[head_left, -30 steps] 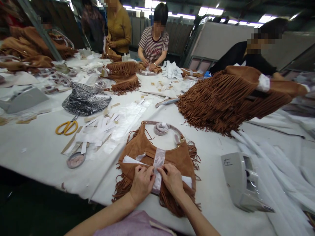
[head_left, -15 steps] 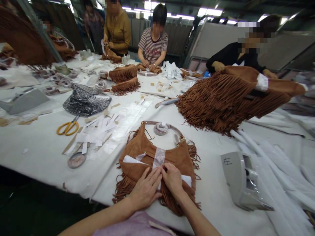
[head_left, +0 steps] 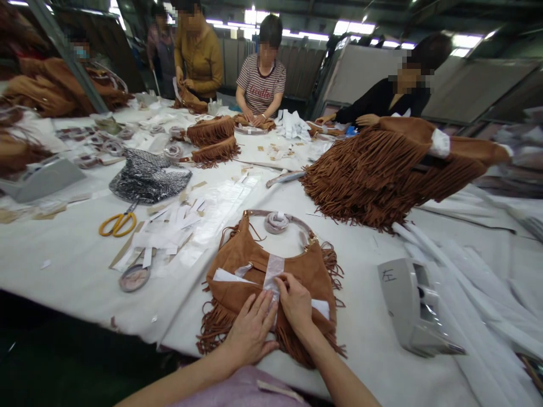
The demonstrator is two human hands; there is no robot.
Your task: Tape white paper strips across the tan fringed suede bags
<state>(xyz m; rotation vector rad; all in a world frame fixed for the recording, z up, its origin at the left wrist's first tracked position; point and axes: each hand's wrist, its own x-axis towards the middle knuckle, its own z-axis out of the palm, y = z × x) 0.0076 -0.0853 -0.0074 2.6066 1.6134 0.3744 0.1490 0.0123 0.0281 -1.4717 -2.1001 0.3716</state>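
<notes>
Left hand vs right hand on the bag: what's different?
Pose: the left hand lies fairly flat, fingers extended; the right hand is raised more, fingers bent.
Position: the left hand sits nearer the person's body; the right hand reaches slightly farther up the bag.
Shared: both are bare, with fingers at the translucent strip.

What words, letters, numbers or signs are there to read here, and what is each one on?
Grey tape dispenser at the right: a dark handwritten mark, perhaps a character; I can't say which.
Striped shirt across the table: red lettering, maybe starting with "G", too blurred to read.
Brown fringed bag by the hands: no words that I can read.
</notes>
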